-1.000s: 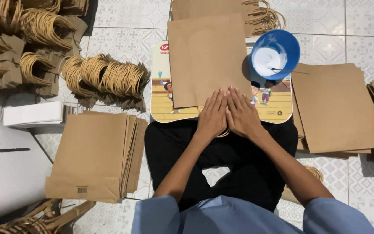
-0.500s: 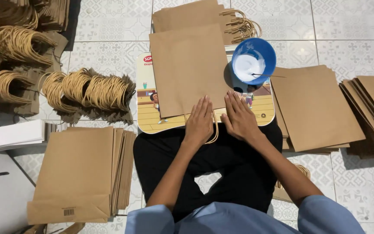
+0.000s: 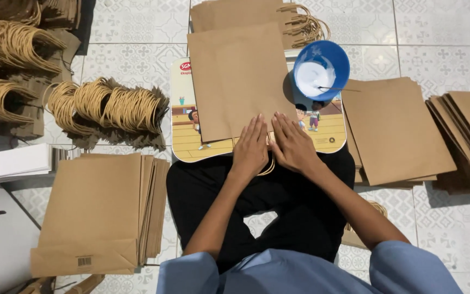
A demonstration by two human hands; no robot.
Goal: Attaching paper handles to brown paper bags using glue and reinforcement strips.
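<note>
A flat brown paper bag [image 3: 236, 76] lies on a small cartoon-printed lap table [image 3: 183, 117] in front of me. My left hand [image 3: 250, 147] and my right hand [image 3: 291, 144] press flat, side by side, on the bag's near edge, fingers extended and close together. A twisted paper handle [image 3: 268, 166] loops out from under my hands. A blue bowl [image 3: 322, 68] of white glue with a thin stick in it stands on the table's far right corner.
Finished bags with handles [image 3: 295, 24] lie beyond the table. Stacks of flat brown bags [image 3: 101, 209] sit left and others [image 3: 395, 128] right. Bundles of twisted paper handles [image 3: 110, 109] are piled at far left, on patterned tile floor [image 3: 447, 32].
My right hand slid left to close the gap with my left hand; both stay pressed on the bag's near edge. The view shifted slightly.
</note>
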